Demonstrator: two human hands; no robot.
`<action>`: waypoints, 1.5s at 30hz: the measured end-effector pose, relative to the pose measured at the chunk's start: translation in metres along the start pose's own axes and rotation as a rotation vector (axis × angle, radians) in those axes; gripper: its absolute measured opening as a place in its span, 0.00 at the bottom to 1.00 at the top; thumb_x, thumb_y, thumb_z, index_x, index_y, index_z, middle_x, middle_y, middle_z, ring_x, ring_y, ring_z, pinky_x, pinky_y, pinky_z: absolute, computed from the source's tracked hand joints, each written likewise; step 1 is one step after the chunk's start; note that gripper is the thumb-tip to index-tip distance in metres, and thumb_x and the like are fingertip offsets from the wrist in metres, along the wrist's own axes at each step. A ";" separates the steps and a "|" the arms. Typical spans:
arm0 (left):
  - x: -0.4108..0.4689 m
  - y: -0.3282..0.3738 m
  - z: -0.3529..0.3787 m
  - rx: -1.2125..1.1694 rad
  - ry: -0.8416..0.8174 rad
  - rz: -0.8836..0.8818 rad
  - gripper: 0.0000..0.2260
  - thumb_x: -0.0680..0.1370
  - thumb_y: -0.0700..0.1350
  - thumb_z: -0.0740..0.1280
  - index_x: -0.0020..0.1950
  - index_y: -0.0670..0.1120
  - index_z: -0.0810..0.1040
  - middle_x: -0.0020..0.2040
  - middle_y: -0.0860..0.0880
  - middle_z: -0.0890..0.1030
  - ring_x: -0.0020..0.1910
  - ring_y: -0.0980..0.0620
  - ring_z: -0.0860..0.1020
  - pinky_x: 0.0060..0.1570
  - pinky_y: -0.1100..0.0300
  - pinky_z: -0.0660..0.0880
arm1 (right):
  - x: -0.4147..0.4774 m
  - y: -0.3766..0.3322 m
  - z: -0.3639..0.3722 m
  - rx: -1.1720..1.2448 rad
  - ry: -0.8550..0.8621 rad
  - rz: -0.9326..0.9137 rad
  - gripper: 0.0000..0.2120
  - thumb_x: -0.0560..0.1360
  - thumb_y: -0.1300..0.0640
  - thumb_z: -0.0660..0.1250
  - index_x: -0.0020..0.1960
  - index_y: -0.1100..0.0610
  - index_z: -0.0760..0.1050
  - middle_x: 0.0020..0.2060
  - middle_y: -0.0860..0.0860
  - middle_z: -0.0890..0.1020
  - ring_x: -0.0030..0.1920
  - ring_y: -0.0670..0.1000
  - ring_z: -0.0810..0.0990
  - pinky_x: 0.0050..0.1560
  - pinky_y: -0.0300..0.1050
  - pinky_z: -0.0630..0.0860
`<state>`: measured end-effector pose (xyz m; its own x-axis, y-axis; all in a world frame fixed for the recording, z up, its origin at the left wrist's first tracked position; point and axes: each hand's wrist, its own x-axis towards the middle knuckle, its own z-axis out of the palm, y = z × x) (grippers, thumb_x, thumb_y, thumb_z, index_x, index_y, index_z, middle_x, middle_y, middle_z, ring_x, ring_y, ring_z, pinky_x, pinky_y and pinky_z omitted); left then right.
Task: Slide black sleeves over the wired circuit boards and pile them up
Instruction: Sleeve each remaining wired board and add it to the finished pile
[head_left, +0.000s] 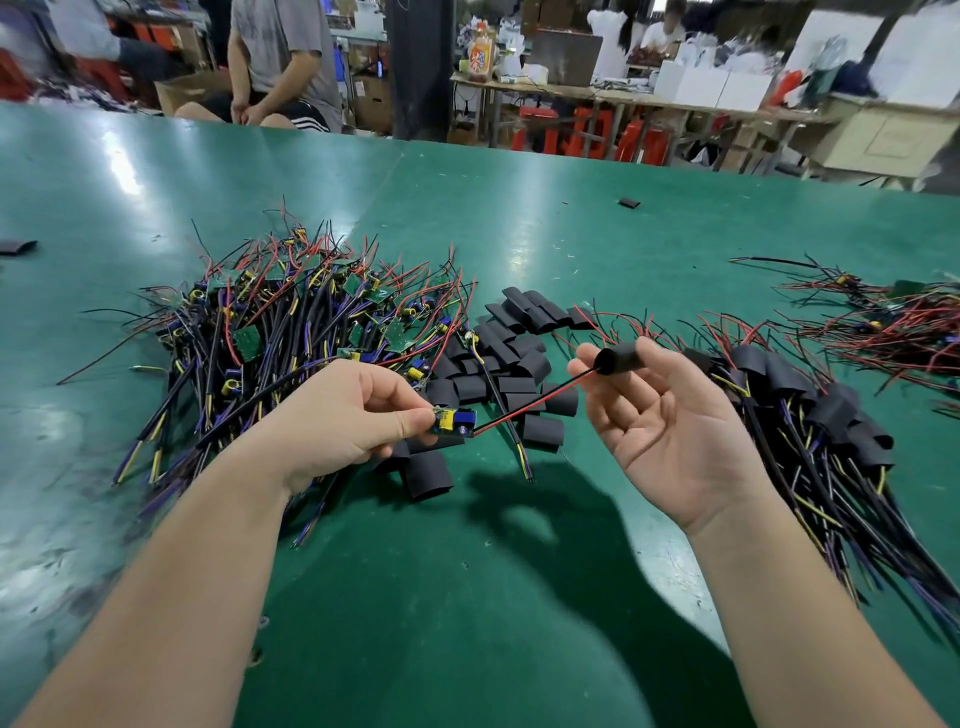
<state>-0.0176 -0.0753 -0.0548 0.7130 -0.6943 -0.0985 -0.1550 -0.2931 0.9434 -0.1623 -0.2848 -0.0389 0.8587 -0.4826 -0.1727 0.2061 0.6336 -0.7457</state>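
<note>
We see the left hand (353, 410) pinching a circuit board (454, 421), its red wire (530, 406) reaching the black sleeve (621, 358) held by the fingers of the right hand (670, 431) above the counter (467, 597).

table (519, 208): green, with white glare streaks.
loose sleeves (511, 358): plain black.
board (454, 422) in my left hand (358, 410): blue and yellow parts; its wires (524, 408) red and black.
sleeve (621, 358) in my right hand (665, 431): black.
bare heap (291, 322), left of the loose sleeves: green boards; red, black, purple and yellow wires.
sleeved pile (831, 408), right of the loose sleeves: black wraps, red leads, yellow and purple cable tips.
stools (592, 132), beyond the loose sleeves: red.
</note>
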 end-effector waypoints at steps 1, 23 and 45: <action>0.000 0.000 0.001 0.014 0.007 0.002 0.06 0.74 0.41 0.71 0.37 0.45 0.82 0.34 0.48 0.84 0.24 0.56 0.70 0.22 0.68 0.66 | 0.000 0.002 0.001 -0.047 -0.014 -0.024 0.09 0.65 0.55 0.68 0.43 0.59 0.80 0.46 0.57 0.85 0.46 0.53 0.85 0.41 0.38 0.80; -0.005 0.017 0.028 -0.446 -0.061 0.111 0.06 0.62 0.48 0.73 0.35 0.47 0.84 0.30 0.47 0.82 0.21 0.58 0.59 0.21 0.70 0.55 | -0.003 0.027 0.012 -0.219 -0.179 -0.094 0.16 0.59 0.63 0.72 0.46 0.60 0.76 0.34 0.51 0.84 0.35 0.47 0.83 0.34 0.37 0.79; -0.007 0.021 0.029 -0.443 -0.036 0.094 0.10 0.60 0.46 0.74 0.37 0.43 0.81 0.27 0.48 0.80 0.19 0.59 0.60 0.20 0.71 0.56 | -0.005 0.031 0.009 -0.377 -0.255 -0.143 0.16 0.58 0.64 0.73 0.45 0.57 0.78 0.38 0.54 0.85 0.38 0.49 0.83 0.39 0.41 0.80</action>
<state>-0.0455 -0.0958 -0.0437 0.6841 -0.7293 -0.0091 0.0946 0.0764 0.9926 -0.1556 -0.2575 -0.0548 0.9316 -0.3553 0.0770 0.1866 0.2854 -0.9401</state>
